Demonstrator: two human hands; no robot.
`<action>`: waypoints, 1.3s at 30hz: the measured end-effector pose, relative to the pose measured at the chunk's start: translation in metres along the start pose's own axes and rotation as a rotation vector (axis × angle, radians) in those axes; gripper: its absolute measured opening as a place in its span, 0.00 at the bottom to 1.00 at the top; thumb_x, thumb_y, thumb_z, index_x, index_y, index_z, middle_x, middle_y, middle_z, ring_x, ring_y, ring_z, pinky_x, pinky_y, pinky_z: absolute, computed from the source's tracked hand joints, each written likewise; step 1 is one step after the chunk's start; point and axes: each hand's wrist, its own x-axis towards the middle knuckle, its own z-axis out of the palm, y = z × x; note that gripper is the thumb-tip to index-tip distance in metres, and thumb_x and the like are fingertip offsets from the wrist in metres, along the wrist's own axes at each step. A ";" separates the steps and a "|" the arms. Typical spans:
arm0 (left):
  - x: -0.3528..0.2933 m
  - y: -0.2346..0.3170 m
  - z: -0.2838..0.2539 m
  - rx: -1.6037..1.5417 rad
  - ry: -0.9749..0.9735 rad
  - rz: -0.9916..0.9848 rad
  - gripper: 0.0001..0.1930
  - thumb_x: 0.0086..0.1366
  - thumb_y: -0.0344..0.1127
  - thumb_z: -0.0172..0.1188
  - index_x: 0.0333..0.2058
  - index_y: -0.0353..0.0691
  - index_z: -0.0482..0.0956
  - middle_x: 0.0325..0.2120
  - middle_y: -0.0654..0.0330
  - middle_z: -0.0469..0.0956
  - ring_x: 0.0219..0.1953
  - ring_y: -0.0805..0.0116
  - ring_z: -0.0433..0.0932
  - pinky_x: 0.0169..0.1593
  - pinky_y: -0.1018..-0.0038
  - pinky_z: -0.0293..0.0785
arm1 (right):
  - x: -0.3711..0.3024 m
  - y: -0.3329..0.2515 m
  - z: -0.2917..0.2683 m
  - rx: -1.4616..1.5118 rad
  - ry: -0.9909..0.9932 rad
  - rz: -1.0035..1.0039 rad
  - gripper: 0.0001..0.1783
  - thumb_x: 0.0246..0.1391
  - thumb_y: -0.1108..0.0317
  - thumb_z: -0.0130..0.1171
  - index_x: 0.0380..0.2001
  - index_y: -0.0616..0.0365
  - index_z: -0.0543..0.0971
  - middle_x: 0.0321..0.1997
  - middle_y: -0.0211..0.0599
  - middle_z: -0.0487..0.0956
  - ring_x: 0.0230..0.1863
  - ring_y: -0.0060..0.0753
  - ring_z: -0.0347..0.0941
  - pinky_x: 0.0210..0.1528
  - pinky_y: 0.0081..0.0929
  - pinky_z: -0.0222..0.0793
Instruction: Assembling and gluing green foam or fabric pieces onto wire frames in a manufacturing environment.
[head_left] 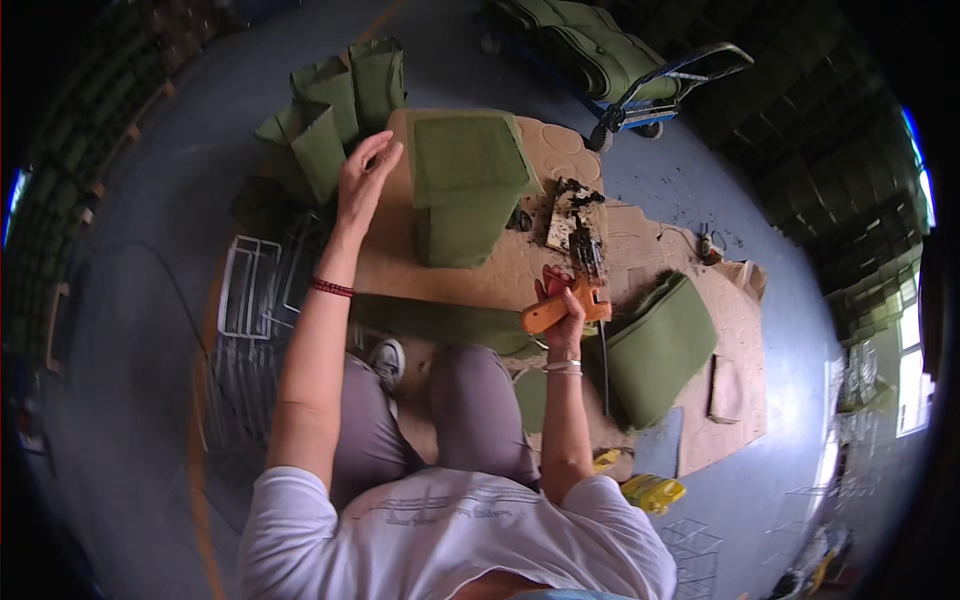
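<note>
My right hand (565, 300) is wrapped round an orange hot glue gun (545, 316), whose dark front end points away from me over the cardboard. A thin dark cord or stick (605, 370) hangs beside it. My left hand (372, 168) is raised at the cardboard's left edge, its fingers stretched out and slightly bent, with nothing in them. Between the hands and farther off, a folded green felt piece (465, 190) lies flat. Green felt bags (335, 95) stand upright just beyond my left hand.
A glue-smeared board (562, 222) lies on the cardboard sheet (385, 250). To the right rests a folded green felt stack (660, 350). White wire frames (250, 285) stand at the left. A loaded trolley (630, 108) is at the far right; a yellow bag (652, 492) lies near me.
</note>
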 end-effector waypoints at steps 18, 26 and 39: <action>0.013 -0.021 0.034 0.132 0.236 -0.029 0.26 0.65 0.48 0.59 0.50 0.29 0.74 0.44 0.49 0.77 0.46 0.61 0.75 0.51 0.69 0.68 | 0.089 0.062 0.073 0.612 -0.049 -0.001 0.16 0.57 0.67 0.56 0.49 0.53 0.71 0.64 0.37 0.69 0.67 0.40 0.62 0.66 0.71 0.49; -0.038 0.043 0.040 0.710 0.148 0.671 0.22 0.54 0.34 0.69 0.47 0.36 0.77 0.46 0.55 0.76 0.50 0.54 0.73 0.54 0.62 0.69 | 0.106 -0.014 0.042 0.198 -0.090 0.016 0.16 0.54 0.73 0.54 0.48 0.60 0.72 0.58 0.44 0.74 0.63 0.43 0.67 0.58 0.41 0.71; -0.048 0.036 0.084 0.917 -0.201 0.998 0.13 0.50 0.29 0.59 0.37 0.39 0.78 0.35 0.64 0.73 0.44 0.68 0.73 0.49 0.71 0.71 | 0.072 -0.132 0.094 -0.153 -0.236 0.246 0.26 0.63 0.51 0.52 0.53 0.61 0.68 0.49 0.53 0.77 0.48 0.48 0.78 0.31 0.27 0.81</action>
